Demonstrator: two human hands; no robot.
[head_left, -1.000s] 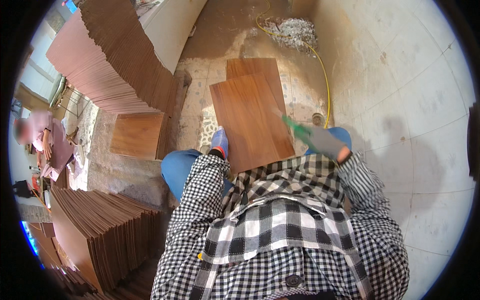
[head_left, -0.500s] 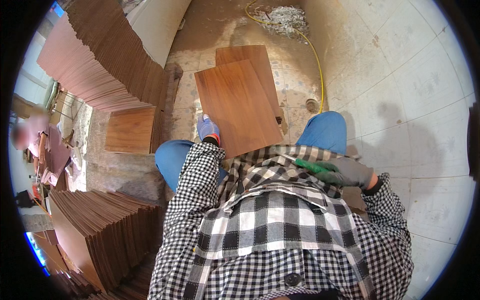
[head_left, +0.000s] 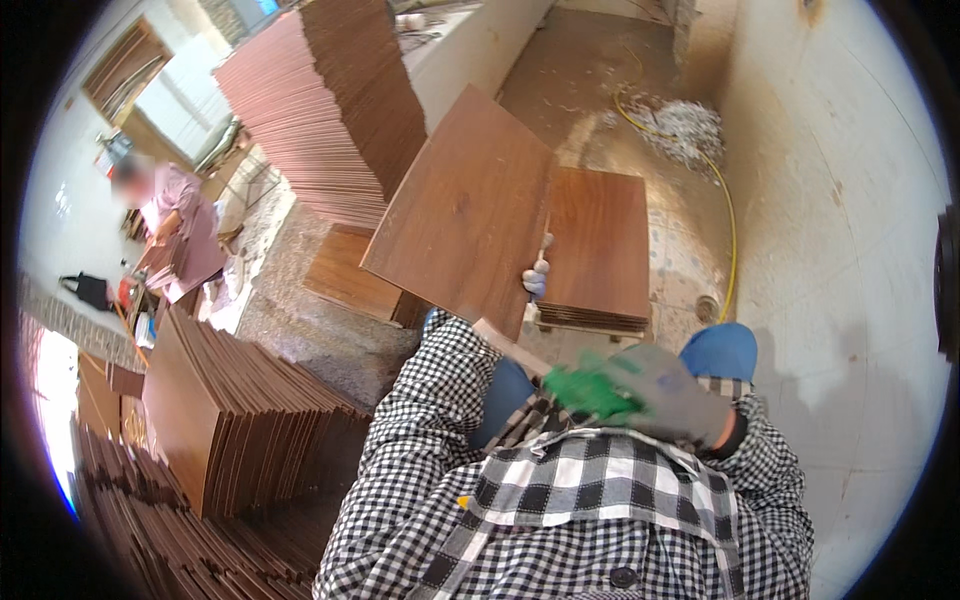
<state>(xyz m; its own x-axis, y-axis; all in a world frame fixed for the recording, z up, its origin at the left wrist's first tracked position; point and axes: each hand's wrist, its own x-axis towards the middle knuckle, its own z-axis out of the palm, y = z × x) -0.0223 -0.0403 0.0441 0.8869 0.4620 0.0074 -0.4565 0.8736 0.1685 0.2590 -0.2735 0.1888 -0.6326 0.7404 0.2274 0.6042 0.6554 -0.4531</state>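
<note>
A reddish-brown wood-grain board (head_left: 465,205) is tilted up in front of me. My left hand (head_left: 537,277) grips it from underneath; only the gloved fingertips show, curled round its right edge. The palm is hidden behind the board. Near my lap is my right hand (head_left: 645,393), in a grey glove with green fingers, blurred by motion. Its fingers are closed on a narrow, flat, pale pinkish-brown strip (head_left: 512,348), whose far end lies close to the board's lower edge. Just right of the held board, a low stack of similar boards (head_left: 600,245) lies on the floor.
Tall board stacks (head_left: 330,100) stand at the far left, with a lower pile (head_left: 345,275) before them. More boards (head_left: 245,415) lean at my near left. A yellow hose (head_left: 733,230) runs past white shreds (head_left: 685,130) along the right wall. Another person (head_left: 175,230) handles boards at left.
My left hand has lifted the board off the stack, tilted it up and shifted its grip to the right edge. My right hand has moved left toward the board. The whole view has swung left.
</note>
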